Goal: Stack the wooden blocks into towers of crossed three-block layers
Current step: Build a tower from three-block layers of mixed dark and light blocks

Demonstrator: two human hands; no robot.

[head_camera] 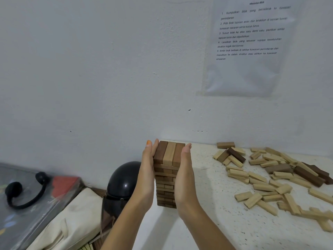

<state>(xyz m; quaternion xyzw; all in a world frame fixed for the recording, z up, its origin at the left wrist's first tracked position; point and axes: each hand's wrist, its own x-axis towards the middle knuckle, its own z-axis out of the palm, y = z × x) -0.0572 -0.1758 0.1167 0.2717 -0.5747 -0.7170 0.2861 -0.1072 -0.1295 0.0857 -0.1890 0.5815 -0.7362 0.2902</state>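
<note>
Left grip: flat, fingers straight, palm pressed to the left side of the tower; curled round nothing.
Right grip: flat likewise, against the right side.
Tower: upright between both grips, on the tabletop near the wall; three blocks across its top.
Loose blocks: scattered to the right, well apart.

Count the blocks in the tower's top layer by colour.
Brown blocks: 2
Light block: 1
Total: 3
</note>
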